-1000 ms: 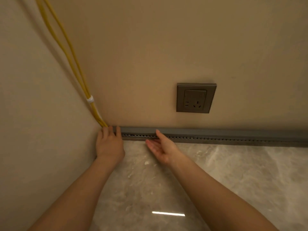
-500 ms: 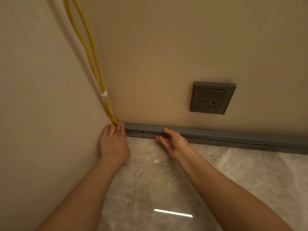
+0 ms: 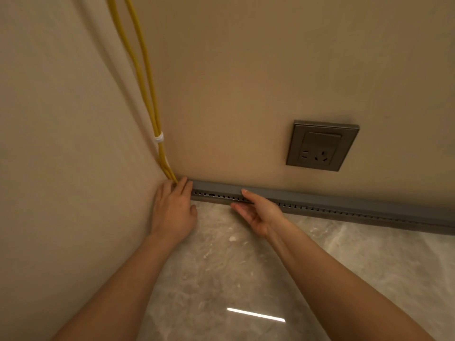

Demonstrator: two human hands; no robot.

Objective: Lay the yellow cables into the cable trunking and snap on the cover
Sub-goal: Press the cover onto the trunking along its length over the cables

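Matt grey plastic trunking (image 3: 344, 205) along glossy marble-look floor (image 3: 246, 267).

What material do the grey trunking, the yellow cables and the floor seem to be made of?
The grey trunking looks like matte moulded plastic: an even dull surface with a regular row of slots. The yellow cables seem plastic- or rubber-jacketed, smooth and round, bundled by a white tie. The floor looks like polished marble or marble-look tile: grey veining and a sharp reflected light strip; which one cannot be told.

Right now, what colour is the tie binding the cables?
White tie, around the yellow cables; head view shows it.
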